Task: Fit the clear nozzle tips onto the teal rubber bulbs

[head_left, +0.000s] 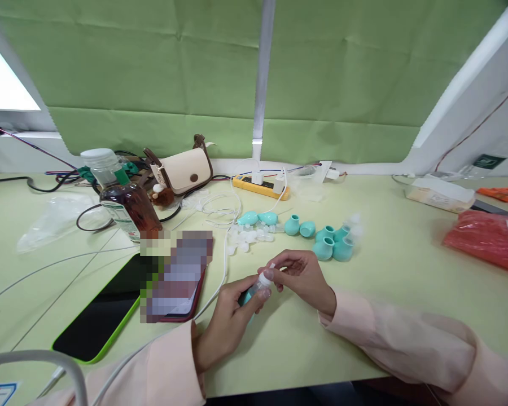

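Observation:
My left hand point(232, 310) is wrapped round a small teal rubber bulb point(248, 297) that has a clear neck and leans up to the right. Thumb and fingers of my right hand point(298, 275) pinch the white nozzle cap point(264, 279) at its upper end. Just beyond the hands lies a heap of small white and clear plastic parts point(246, 239). Several loose teal bulbs point(307, 229) stand or lie behind my right hand, some with their open mouths upward. Clear tips on the bulbs at the right end are blurred.
Left of my hands lie a green-edged phone point(105, 313) and a red-edged phone point(175, 282). A bottle of dark drink point(129, 208), a cream handbag point(186, 172) and a yellow power strip point(260, 186) stand behind, among white cables. At right is a red plastic package point(482, 239).

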A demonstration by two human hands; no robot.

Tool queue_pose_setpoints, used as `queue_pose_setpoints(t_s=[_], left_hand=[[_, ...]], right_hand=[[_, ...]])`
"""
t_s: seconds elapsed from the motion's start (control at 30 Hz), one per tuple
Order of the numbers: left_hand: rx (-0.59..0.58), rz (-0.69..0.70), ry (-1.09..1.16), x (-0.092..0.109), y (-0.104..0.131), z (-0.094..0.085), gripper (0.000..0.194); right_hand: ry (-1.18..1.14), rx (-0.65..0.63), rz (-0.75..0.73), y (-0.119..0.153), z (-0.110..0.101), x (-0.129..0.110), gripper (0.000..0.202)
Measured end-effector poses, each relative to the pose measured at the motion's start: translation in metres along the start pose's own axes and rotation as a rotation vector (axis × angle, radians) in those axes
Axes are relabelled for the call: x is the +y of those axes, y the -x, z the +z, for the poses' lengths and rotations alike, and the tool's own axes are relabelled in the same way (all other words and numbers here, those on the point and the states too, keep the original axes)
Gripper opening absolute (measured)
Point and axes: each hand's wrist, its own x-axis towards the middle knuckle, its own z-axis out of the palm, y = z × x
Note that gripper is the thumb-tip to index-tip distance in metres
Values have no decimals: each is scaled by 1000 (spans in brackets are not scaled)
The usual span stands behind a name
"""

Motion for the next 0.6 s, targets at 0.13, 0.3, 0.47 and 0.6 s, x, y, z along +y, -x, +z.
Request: queue_pose_setpoints(t_s=[0.13,0.3,0.47,0.6], left_hand=[[-3,17,7,-1,1,0,28],[0,32,-16,-2,3,-1,26],[38,41,-56,-2,6,-1,27],[61,48,-67,-2,7,-1,27]], right_hand=[[18,-20,-4,1,1,1,13],[2,-23,-30,6,4,0,13],[38,1,-51,10,6,2,15],[55,5,-55,11,7,2,15]])
